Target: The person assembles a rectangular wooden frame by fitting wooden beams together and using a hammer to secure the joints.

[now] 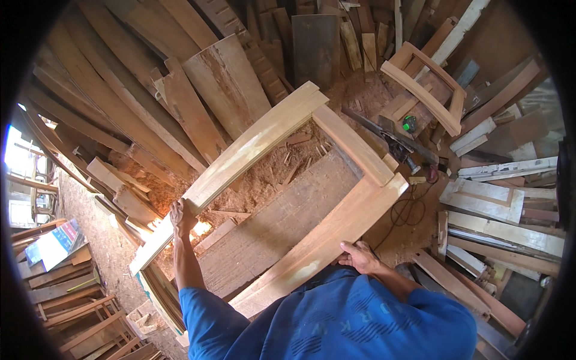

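Observation:
A large wooden frame (249, 146) lies slanted in front of me, over a wide brown plank (276, 210). Two long rails and a short crosspiece (354, 146) at its far right end are visible; my body hides part of the near left end. My left hand (182, 218) is wrapped round the far long rail, toward its left end. On the near long rail (348, 222), my right hand (358, 257) grips the edge close to my body, thumb on top and fingers partly hidden underneath.
Wood shavings (273, 174) lie beyond the plank. Long boards (108, 96) lean at the back left. A smaller wooden frame (447, 114) and a green-topped object (409, 123) sit at the back right. Stacked timber (510, 228) lines the right; a dark cable (408, 210) coils nearby.

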Demonstrator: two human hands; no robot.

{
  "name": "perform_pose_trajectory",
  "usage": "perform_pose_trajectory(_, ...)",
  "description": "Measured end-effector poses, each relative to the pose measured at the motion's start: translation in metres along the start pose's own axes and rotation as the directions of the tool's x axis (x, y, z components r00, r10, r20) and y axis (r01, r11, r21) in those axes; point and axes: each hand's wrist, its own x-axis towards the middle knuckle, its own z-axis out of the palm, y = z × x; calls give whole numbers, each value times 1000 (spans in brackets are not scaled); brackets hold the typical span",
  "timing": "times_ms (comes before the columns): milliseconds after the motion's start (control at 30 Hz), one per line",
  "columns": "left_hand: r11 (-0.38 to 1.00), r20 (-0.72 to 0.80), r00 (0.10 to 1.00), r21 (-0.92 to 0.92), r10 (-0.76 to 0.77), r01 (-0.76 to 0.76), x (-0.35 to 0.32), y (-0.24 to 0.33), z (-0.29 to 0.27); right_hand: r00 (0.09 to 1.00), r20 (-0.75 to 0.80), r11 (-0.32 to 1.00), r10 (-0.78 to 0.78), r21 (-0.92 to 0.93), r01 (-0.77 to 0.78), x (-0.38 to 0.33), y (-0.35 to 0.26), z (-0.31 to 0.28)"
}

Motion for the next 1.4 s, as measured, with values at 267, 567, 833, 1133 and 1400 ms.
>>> perform_pose_trajectory(267, 998, 222, 974, 42, 36, -47, -19, 3, -21, 999, 25, 982, -37, -182, 41, -80, -24, -3)
perform_pose_trajectory(567, 982, 483, 856, -41, 183, -187, -42, 20, -14, 814, 375, 893, -443, 106, 438, -92, -74, -27)
perform_pose_trajectory(833, 970, 621, 754, -42, 212, -239, -78, 52, -43, 761, 453, 885, -464, 208, 416, -143, -108, -2)
perform_pose_trajectory(1133, 928, 715, 619, -116, 325, -354, -89, 59, -32, 622, 667, 895, -410, 161, 416, -146, -107, -3)
perform_pose_trajectory(1400, 885, 807, 461, -152, 369, -441, -94, 80, -18, 464, 498, 619, -733, 204, 759, -139, -99, 17)
